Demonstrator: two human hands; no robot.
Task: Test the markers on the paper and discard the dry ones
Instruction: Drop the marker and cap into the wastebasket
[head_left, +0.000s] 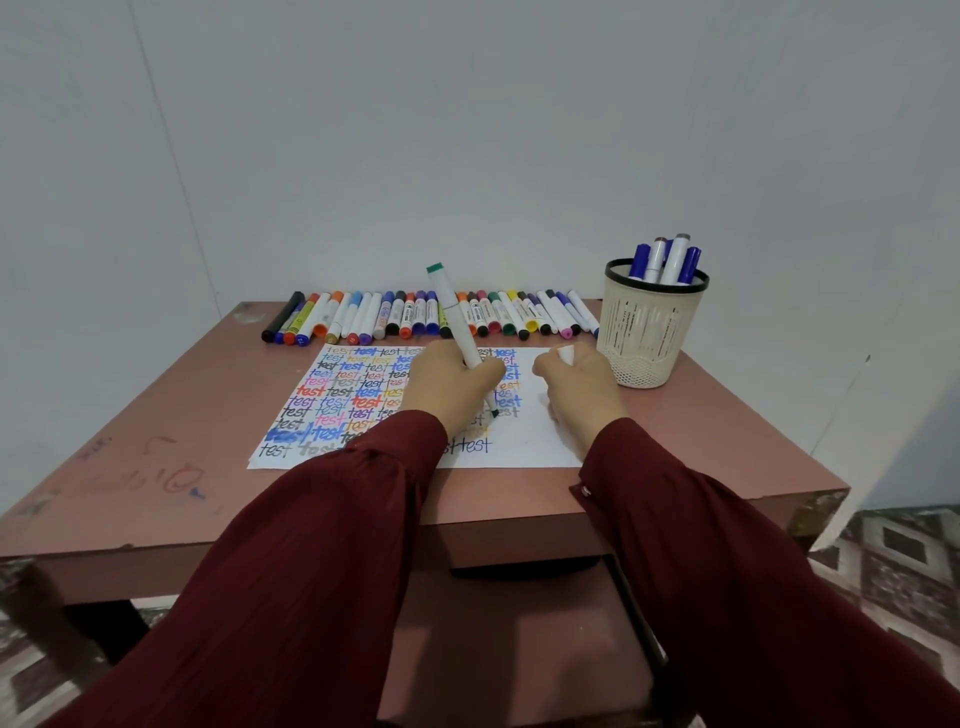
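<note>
Leaning back toward the wall, the white marker (457, 322) with the green end stands tip-down on the paper (524, 441), at the right edge of the rows of written "test" words. The left hand (449, 387) has its grip closed round the lower barrel, close to the tip. That looks the best place to hold it, since a marker like this is probably light, stiff plastic with a smooth, slightly slippery barrel. Its felt tip should need only gentle pressure.

The right hand (576, 395) rests on the bare right part of the sheet. Its grip is curled round a small white piece, probably the cap (566, 355), which would be easy to drop.

Behind the paper, a row of capped markers (415, 314) lies side by side along the back of the tabletop (156, 441), where a nudge could set them rolling. At the back right, near the right hand, a cream mesh cup (644, 338) holds several upright markers (670, 260). It looks light enough to tip. Whether it takes the dry ones I cannot tell.
</note>
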